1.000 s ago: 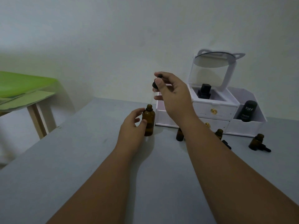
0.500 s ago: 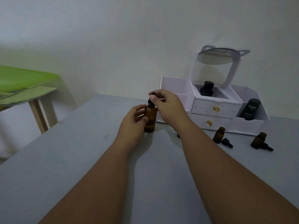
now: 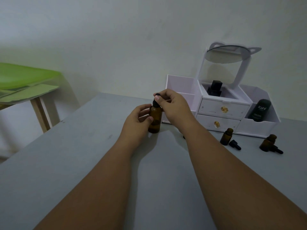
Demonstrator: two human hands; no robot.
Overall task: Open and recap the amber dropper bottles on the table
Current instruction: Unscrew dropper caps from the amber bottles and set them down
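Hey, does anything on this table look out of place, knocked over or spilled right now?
By the white organizer, the middle bottle and the far-right bottle stand uncapped; the middle dropper and far-right dropper lie loose on the table beside them. No spill shows.

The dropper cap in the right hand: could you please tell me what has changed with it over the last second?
The right hand lowered the dropper cap from above the amber bottle onto its neck and still pinches it there. The left hand kept holding the bottle upright on the table.
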